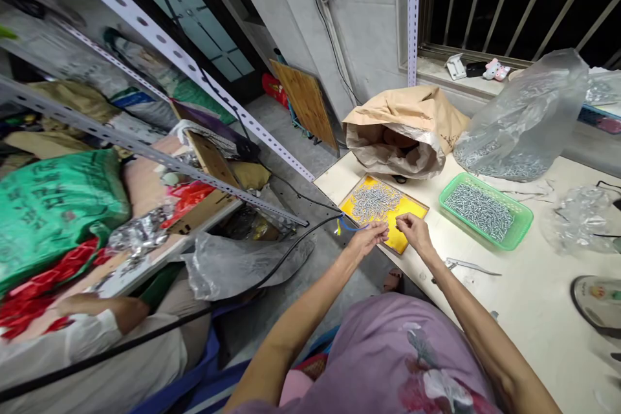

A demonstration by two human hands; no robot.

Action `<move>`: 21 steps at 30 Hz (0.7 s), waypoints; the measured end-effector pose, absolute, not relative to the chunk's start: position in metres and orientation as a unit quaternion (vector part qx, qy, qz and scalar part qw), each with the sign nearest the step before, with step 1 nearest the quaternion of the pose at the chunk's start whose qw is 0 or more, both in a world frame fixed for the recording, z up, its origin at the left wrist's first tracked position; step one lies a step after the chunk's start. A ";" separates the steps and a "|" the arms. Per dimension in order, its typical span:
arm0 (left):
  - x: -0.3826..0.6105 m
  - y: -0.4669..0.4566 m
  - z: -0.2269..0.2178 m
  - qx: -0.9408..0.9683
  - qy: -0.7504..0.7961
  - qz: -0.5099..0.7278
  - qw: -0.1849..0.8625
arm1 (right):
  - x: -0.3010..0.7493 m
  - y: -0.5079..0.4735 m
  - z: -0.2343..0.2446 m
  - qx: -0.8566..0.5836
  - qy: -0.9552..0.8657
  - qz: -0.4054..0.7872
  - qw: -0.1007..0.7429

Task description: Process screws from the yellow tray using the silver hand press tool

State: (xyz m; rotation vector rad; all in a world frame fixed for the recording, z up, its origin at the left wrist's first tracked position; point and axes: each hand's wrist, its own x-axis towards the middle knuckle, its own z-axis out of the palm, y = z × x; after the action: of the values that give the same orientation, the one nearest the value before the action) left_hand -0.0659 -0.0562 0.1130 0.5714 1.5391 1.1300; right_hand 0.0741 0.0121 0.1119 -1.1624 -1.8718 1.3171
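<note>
Over the near edge of a shallow yellow tray [412,209], my left hand [371,237] has its fingers pinched together. Whatever sits between them is too small to make out. A thin blue cord [350,225] runs right beside that hand. My right hand [413,231] is a short way to the right, its fingertips also closed, and their content is hidden. Small silvery metal pieces [373,199], like screws or pins, lie heaped in the tray. A green plastic basket [521,233] to the right holds many similar pieces.
Behind the tray stands an open brown paper sack [407,110], beside a clear plastic bag [528,116] of metal pieces. Pliers-like tool [473,266] lies near my right forearm. A black cable [286,252] crosses on the left, where another person's arm [107,310] shows.
</note>
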 end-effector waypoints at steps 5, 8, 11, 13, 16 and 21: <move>-0.066 -0.060 0.129 0.428 0.721 0.431 0.334 | 0.077 0.025 0.117 -0.415 -0.769 0.377 0.307; -0.058 -0.063 0.139 0.567 0.687 0.407 0.202 | 0.084 0.022 0.124 -0.410 -0.720 0.447 0.336; -0.048 -0.064 0.145 0.654 0.629 0.396 0.138 | 0.095 0.015 0.134 -0.415 -0.625 0.556 0.358; -0.041 -0.064 0.148 0.687 0.599 0.394 0.122 | 0.103 0.008 0.142 -0.410 -0.577 0.609 0.358; -0.031 -0.064 0.151 0.701 0.573 0.404 0.133 | 0.116 -0.004 0.154 -0.389 -0.564 0.632 0.362; -0.011 -0.063 0.157 0.695 0.552 0.415 0.201 | 0.131 -0.023 0.169 -0.391 -0.627 0.529 0.418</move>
State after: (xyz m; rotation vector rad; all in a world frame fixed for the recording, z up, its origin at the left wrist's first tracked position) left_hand -0.0109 -0.0632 0.1571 1.9407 1.5424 1.1599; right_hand 0.1307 -0.0234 0.1692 -0.9800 -1.5736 1.3267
